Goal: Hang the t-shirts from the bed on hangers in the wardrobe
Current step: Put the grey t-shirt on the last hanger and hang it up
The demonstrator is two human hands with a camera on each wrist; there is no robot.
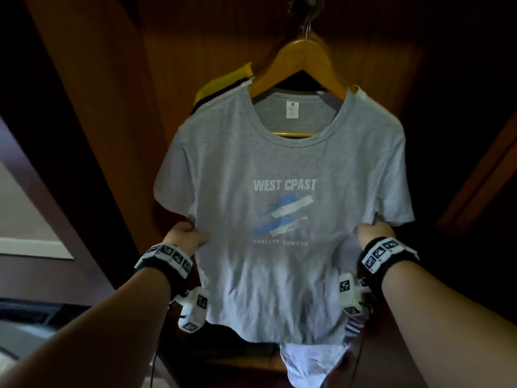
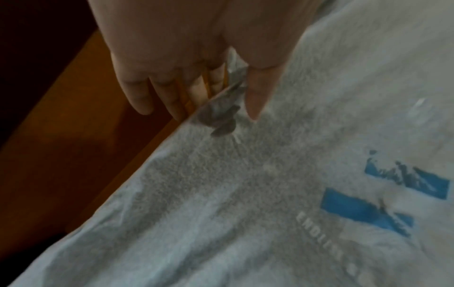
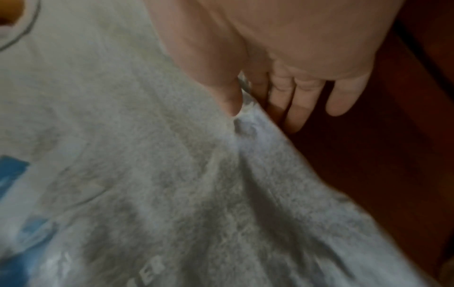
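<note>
The wardrobe [image 1: 117, 113] fills the head view, dark brown wood on all sides. At the centre hangs the grey t-shirt [image 1: 282, 163], printed "WEST CPAST" over blue and white stripes, its neckline draped over a wooden hanger [image 1: 300, 63] at twelve o'clock. Behind it, toward eleven o'clock, a yellow garment [image 1: 221, 82] peeks out with something dark beside it; below the hem, at six o'clock, a paler piece of cloth [image 1: 310, 362] shows, though what it belongs to I cannot tell.

The shirt looks light, soft and limp — thin knit that creases readily, as the wrinkles across its lower half suggest. It should not slip much on bare wood, but a hard tug on one side could likely drag a shoulder off the hanger.

The left hand [image 1: 186, 236], at eight o'clock, pinches the side edge between thumb and fingers; the wrist view shows the cloth bunched under the thumb [image 2: 258, 93]. The right hand [image 1: 373, 233], at four o'clock, holds the opposite side edge the same way, thumb [image 3: 228, 93] on the front.

Those side seams just under the sleeves seem the sensible place to hold — an even, gentle downward pull from both would probably smooth the body and settle the shoulders.
</note>
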